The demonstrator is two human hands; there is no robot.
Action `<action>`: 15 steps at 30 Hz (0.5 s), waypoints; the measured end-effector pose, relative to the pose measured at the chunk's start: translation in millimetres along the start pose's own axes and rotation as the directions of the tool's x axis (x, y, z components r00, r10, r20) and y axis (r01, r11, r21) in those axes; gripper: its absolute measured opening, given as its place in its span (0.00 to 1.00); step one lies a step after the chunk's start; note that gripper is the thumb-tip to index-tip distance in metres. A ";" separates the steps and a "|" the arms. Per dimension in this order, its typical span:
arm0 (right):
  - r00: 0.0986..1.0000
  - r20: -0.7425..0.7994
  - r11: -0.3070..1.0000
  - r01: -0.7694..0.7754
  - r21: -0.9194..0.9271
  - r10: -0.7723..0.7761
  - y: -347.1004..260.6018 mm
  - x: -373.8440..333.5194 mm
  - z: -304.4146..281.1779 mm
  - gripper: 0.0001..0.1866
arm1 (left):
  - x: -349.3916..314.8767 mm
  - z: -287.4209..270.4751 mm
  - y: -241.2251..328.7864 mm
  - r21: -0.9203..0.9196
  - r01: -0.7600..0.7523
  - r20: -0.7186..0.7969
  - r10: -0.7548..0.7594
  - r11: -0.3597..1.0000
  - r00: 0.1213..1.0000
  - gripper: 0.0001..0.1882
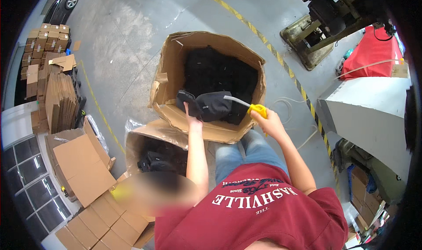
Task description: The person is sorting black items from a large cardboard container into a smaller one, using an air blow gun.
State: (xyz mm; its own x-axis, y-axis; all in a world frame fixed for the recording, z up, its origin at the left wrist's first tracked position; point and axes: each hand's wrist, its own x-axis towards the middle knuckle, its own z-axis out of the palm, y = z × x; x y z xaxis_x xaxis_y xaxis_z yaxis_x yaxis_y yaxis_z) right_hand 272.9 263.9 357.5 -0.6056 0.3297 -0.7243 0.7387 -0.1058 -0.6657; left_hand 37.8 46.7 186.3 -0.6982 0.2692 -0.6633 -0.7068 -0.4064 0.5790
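My left hand (pixel 193 119) is closed on a black fabric pouch (pixel 214 106), held over the near part of a big open carton (pixel 166 85). Inside this carton lies a heap of black fabric items (pixel 211 70). To the right, my right hand (pixel 271 123) is wrapped round the yellow handle of an air blow gun (pixel 258 110). Its pale curved nozzle points left, with the tip at the pouch's upper right side; whether they touch I cannot tell.
A second carton (pixel 134 151), plastic-lined, holds more black items at lower left, beside a blurred patch. Pale hose (pixel 288 107) loops on the floor at right. Beyond are a striped floor line (pixel 272 50), a machine (pixel 307 41) and stacked flat cardboard (pixel 61 100).
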 end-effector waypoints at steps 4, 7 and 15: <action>0.985 0.152 0.994 -0.096 0.059 0.086 14.7 2.8 -10.8 0.23 | -17.3 23.7 -24.8 0.063 0.117 -0.030 -0.116 0.991 0.993 0.29; 0.996 -0.093 0.976 0.020 0.217 0.000 8.2 5.2 -9.7 0.23 | -22.0 14.0 -16.3 -0.263 0.475 0.358 -0.373 0.840 0.856 0.23; 0.947 0.312 0.997 -0.075 0.004 0.070 10.8 17.2 10.3 0.26 | -86.6 -7.0 9.9 0.691 -0.237 0.351 -0.031 0.683 0.936 0.16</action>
State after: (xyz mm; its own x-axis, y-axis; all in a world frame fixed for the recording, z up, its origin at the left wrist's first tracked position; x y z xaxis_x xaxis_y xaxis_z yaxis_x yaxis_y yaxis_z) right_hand 267.4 258.8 336.0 -0.6142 0.0119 -0.7891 0.7810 -0.1340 -0.6100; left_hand 92.0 13.2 246.2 -0.6718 0.5705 -0.4725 -0.3962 0.2622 0.8799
